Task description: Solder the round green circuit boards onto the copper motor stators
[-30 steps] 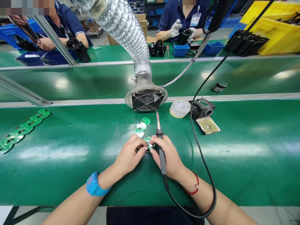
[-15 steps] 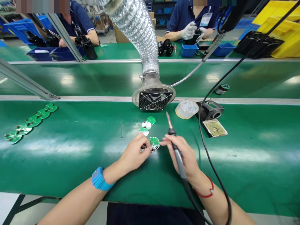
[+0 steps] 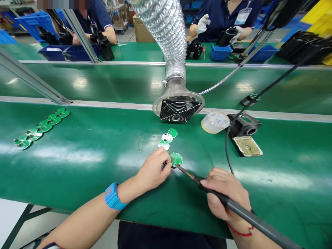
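Pinched by its left edge, a round green circuit board (image 3: pixel 176 159) is in my left hand (image 3: pixel 155 166), close above the green bench. My right hand (image 3: pixel 228 192) is wrapped round the dark handle of a soldering iron (image 3: pixel 190 174). The iron slants up to the left, and its tip meets the lower edge of the board or sits right beside it. Just beyond my left fingers, a short row of overlapping round boards (image 3: pixel 167 138) lies on the bench, some white and some green. What is under my left fingertips is partly hidden.
A fume hose with a fan (image 3: pixel 180 110) hangs over the bench. Right of it are a tape roll (image 3: pixel 215 122) and an iron stand with a sponge (image 3: pixel 247 146). More round boards (image 3: pixel 43 126) lie in a line at far left. The iron's black cable (image 3: pixel 229 155) crosses the right side. Two people work opposite.
My right hand has turned the soldering iron from pointing up and away to pointing left, bringing its tip to the board. The hand has moved right. My left hand keeps its pinch.
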The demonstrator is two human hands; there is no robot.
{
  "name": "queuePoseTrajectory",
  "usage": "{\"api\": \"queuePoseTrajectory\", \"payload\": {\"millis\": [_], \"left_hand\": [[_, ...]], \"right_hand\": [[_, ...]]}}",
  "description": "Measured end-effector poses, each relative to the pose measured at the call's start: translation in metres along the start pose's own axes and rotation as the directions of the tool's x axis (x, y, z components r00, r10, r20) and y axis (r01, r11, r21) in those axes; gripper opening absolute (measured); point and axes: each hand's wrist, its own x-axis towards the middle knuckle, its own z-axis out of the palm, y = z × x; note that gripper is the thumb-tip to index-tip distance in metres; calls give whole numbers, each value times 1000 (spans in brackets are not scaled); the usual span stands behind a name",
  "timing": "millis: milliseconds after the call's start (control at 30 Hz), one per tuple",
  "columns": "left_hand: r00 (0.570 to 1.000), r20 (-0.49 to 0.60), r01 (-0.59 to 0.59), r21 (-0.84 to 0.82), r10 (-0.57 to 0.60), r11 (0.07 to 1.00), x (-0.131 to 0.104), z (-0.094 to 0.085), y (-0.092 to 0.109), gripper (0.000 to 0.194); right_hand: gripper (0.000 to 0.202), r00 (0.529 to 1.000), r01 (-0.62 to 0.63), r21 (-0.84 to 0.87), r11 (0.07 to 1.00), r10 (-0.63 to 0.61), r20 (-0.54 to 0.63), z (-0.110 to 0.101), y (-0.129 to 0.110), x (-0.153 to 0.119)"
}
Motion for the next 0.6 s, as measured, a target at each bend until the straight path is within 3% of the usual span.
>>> {"api": "queuePoseTrajectory", "payload": {"millis": [267,600], "left_hand": [[1000,-4,-1,38,2,999,-1,2,-1,18],[999,-19,-34,94,36,995,-2,5,-4,17]], "right_hand": [[17,983,145,-113,983,-130,127,10,-2,-2],[14,956,269,-253,929,-225,190,12,-17,2]]}}
